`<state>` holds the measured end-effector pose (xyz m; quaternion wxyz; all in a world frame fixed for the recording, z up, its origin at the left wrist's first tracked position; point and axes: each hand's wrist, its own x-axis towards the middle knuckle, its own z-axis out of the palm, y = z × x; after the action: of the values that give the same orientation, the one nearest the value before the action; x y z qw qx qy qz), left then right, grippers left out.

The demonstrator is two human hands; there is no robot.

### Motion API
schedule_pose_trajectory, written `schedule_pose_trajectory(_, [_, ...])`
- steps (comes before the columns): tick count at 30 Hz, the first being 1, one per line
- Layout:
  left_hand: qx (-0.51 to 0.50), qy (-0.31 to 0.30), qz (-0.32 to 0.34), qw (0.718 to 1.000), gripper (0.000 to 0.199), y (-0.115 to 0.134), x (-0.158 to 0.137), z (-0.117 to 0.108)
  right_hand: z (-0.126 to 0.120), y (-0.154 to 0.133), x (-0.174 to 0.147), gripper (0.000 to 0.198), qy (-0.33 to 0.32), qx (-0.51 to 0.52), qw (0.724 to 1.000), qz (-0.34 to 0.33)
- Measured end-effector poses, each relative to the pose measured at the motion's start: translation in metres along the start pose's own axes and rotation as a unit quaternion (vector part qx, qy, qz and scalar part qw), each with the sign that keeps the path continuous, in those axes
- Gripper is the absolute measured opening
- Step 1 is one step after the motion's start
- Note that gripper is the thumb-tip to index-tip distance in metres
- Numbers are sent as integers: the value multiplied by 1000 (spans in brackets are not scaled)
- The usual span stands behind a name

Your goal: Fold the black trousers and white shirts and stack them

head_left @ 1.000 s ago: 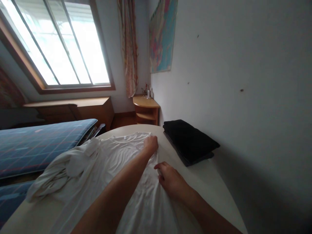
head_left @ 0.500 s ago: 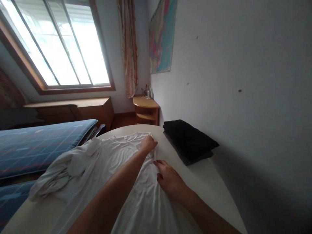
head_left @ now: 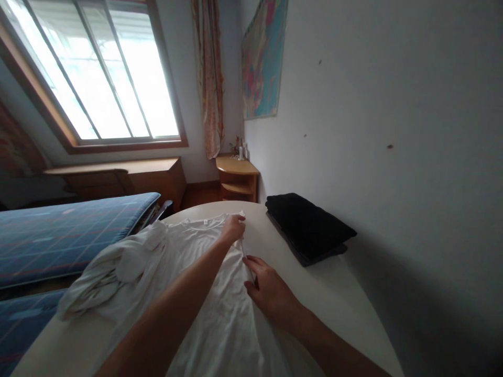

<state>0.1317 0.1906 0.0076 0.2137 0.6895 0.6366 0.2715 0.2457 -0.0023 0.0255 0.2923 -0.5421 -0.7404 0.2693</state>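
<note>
A white shirt (head_left: 196, 256) lies spread over the pale round table (head_left: 330, 298), its neckline towards the far edge and its left part bunched up. My left hand (head_left: 234, 228) is closed on the cloth near the shirt's far right corner. Closer to me, my right hand (head_left: 271, 290) grips the shirt's right edge between thumb and fingers. Both forearms reach across the cloth and hide part of it.
A folded stack of black cloth (head_left: 308, 225) sits on the table's right side, near the wall (head_left: 393, 94). Blue checked mattresses (head_left: 70, 230) adjoin the table on the left. Beyond stand a corner shelf (head_left: 238, 166) and a wooden desk (head_left: 153, 166) under the window.
My left hand has shifted slightly left with the shirt's far right corner, drawing that edge inward. My right hand has moved a little left along with the cloth.
</note>
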Motion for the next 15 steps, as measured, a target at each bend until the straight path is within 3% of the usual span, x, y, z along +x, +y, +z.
schedule_pose_trajectory(8, [-71, 6, -30, 997, 38, -46, -4, -45, 33, -36, 4, 69, -32, 108, 993, -35])
schedule_pose_trajectory(15, [-54, -6, -30, 998, 40, -94, -12, -44, 51, -37, -16, 72, -113, 64, 991, -33])
